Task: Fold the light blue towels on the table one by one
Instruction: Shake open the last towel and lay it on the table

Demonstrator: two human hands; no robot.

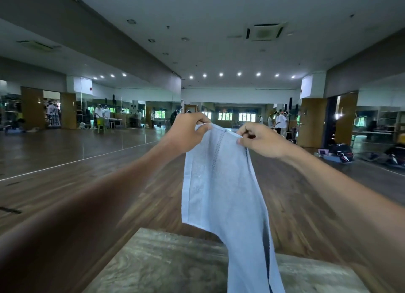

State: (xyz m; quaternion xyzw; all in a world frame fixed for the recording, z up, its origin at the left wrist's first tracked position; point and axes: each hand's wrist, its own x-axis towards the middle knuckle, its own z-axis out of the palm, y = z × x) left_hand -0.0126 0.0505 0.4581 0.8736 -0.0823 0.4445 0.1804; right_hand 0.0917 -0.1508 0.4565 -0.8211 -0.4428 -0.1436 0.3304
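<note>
A light blue towel (221,196) hangs in the air in front of me, held up by its top edge. My left hand (187,132) pinches the top left corner. My right hand (260,139) pinches the top edge a short way to the right. The towel drapes down in a long fold, and its lower end runs out of view at the bottom, over the grey wooden table (157,266). Both arms are stretched forward at about head height. No other towel shows in this view.
Beyond the table lies a wide wooden floor (109,178). Mirrored walls stand far back, with several people near tables in the distance. Bags (341,152) lie on the floor at the right.
</note>
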